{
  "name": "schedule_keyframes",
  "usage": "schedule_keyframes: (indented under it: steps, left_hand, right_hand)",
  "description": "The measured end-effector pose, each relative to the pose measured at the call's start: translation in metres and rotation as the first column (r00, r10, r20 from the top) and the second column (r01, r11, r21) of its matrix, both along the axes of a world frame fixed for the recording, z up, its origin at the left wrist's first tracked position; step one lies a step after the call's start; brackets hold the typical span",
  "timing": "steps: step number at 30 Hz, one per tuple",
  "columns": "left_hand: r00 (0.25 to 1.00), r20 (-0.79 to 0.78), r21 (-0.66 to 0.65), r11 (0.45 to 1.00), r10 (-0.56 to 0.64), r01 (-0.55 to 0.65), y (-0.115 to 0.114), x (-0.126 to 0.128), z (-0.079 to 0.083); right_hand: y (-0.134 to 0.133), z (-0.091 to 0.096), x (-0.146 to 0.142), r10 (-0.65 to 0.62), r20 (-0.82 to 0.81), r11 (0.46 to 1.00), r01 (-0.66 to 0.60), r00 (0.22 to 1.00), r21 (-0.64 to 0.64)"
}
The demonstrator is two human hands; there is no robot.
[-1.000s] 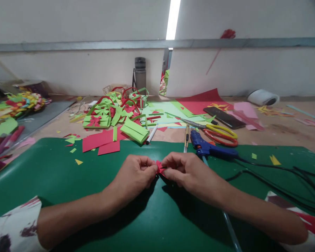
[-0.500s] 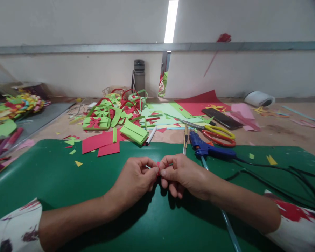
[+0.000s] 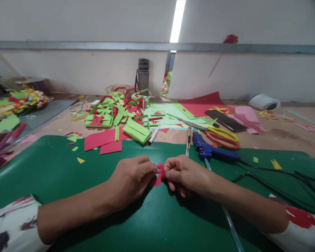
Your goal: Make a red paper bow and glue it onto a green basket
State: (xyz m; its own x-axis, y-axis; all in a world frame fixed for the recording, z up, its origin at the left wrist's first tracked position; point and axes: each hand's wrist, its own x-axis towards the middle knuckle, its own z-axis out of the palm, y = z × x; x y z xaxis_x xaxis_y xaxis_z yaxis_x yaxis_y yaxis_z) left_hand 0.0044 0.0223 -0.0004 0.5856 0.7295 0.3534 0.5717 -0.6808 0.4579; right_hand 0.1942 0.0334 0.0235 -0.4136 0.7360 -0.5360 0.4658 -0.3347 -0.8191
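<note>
Since a second ago more of the red paper piece (image 3: 159, 176) shows between the hands; left hand (image 3: 132, 176) and right hand (image 3: 182, 173) pinch it (fingertips closed) over the green mat (image 3: 68, 175). Blue glue gun (image 3: 212, 152) lies at two o'clock.

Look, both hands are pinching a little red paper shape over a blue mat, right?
Not quite: the mat is green, not blue. The head view shows the left hand and right hand pinching the little red paper shape over it.
</note>
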Motion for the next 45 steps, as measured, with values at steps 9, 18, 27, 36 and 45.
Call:
schedule_keyframes:
  steps: [9, 18, 27, 36, 45]
  left_hand:
    - [0.923, -0.338, 0.156, 0.956, -0.184, 0.248, 0.000, 0.001, -0.006]
    - [0.905, -0.354, 0.150, 0.941, -0.236, 0.304, 0.000, -0.001, -0.007]
    - [0.902, -0.347, 0.113, 0.943, -0.257, 0.312, -0.001, -0.001, -0.007]
    - [0.903, -0.353, 0.132, 0.943, -0.243, 0.305, 0.001, 0.000, -0.006]
    - [0.898, -0.364, 0.091, 0.950, -0.246, 0.297, 0.001, 0.000, -0.007]
  right_hand:
    - [0.002, -0.002, 0.003, 0.055, 0.091, 0.990, -0.066, 0.994, 0.121]
    - [0.003, -0.002, 0.008, 0.086, 0.261, 0.963, -0.147, 0.961, 0.224]
    - [0.005, -0.005, 0.010, 0.128, 0.376, 0.932, -0.241, 0.918, 0.270]
    - [0.003, -0.011, 0.014, 0.112, 0.300, 0.937, -0.202, 0.947, 0.285]
    - [0.001, -0.008, 0.013, 0.096, 0.160, 0.964, -0.132, 0.982, 0.230]
